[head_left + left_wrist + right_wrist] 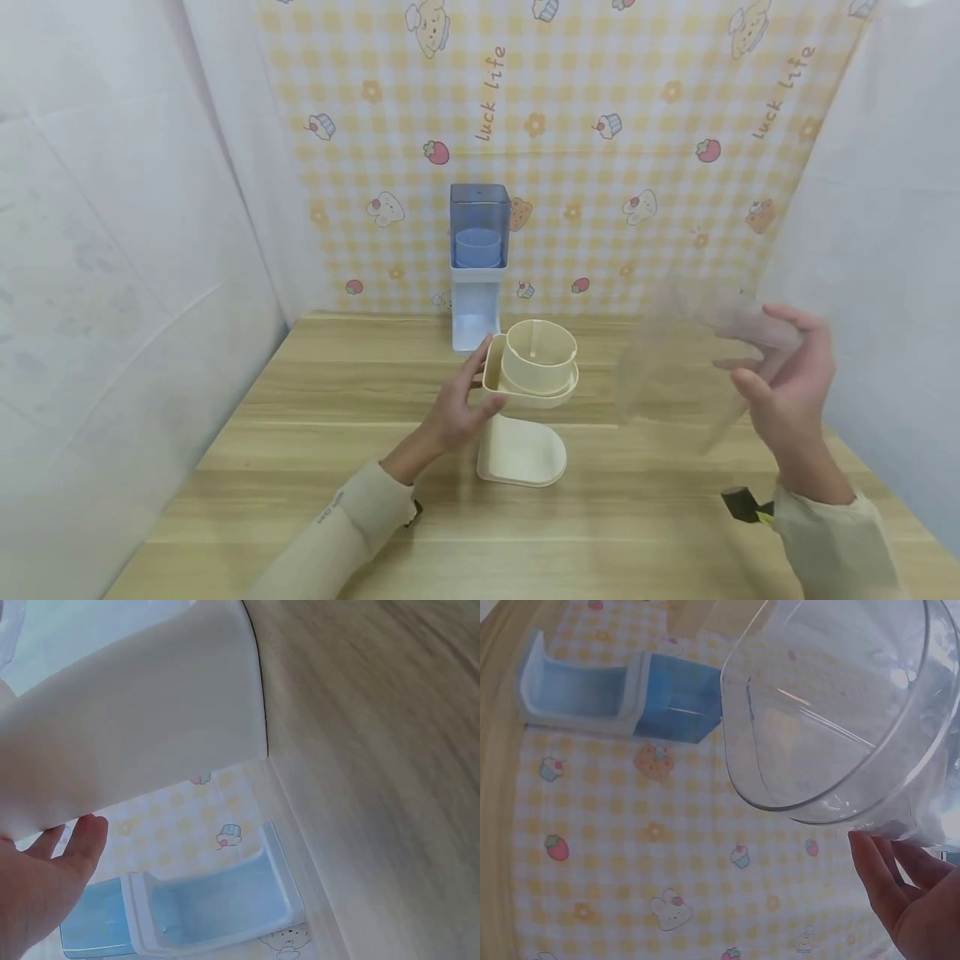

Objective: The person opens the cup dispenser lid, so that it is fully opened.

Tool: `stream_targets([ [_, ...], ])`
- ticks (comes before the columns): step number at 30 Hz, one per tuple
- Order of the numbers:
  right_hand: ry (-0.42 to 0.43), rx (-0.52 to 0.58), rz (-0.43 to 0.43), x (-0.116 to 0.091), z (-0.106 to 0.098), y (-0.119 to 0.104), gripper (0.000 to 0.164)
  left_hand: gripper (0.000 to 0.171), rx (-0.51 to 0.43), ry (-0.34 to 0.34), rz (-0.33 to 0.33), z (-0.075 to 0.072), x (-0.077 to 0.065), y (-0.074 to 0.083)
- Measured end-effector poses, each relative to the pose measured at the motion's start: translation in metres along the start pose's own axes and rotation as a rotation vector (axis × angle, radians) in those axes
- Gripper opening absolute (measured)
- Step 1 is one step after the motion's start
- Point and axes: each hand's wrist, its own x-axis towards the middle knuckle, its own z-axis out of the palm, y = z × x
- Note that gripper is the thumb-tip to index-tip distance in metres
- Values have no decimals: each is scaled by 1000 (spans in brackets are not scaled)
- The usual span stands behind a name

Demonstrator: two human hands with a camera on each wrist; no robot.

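A cream dispenser stand (pixel 522 451) with a round cup (pixel 542 358) in its upper tray stands upright on the table. My left hand (pixel 459 412) grips the tray's left side, thumb in front and fingers behind. In the left wrist view those fingers touch the smooth side of the stand (pixel 150 720). Off to the right, my right hand (pixel 795 387) holds up a clear plastic cover (pixel 817 750), blurred in the head view. Its wide open end faces the camera in the right wrist view, with the fingers (pixel 874 874) at its far lower end.
A second dispenser, blue and white (pixel 477 308), stands at the back of the wooden table (pixel 360 383), behind the cream one. A yellow checked cloth (pixel 570 175) hangs along the back, with white sheets (pixel 127 250) at both sides.
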Motion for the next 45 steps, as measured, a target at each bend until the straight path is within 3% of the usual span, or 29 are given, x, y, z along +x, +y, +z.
stream_targets([
  [5, -45, -170, 63, -21, -14, -1, 60, 87, -8, 21, -6, -3, 2, 2],
  [9, -70, -289, 132, -36, -20, -3, 67, 74, -8, 44, -25, -7, 5, 4],
  [19, -288, -324, 170, -59, -30, 1, 75, 54, -67, 63, -89, -10, 13, 5],
  [26, -372, -393, 248, -76, -34, 2, 74, 46, -180, 39, -124, -8, 18, 2],
  [32, -448, -506, 366, -90, -31, 4, 76, 43, -225, 65, -147, -3, 25, -3],
  [37, -467, -512, 370, -96, -28, 6, 76, 41, -248, 79, -160, 1, 30, -5],
  [40, -473, -533, 366, -101, -27, 6, 78, 38, -239, 122, -179, 4, 33, -6],
  [45, -474, -621, 389, -107, -27, 5, 79, 36, -157, 251, -205, 7, 38, -5],
])
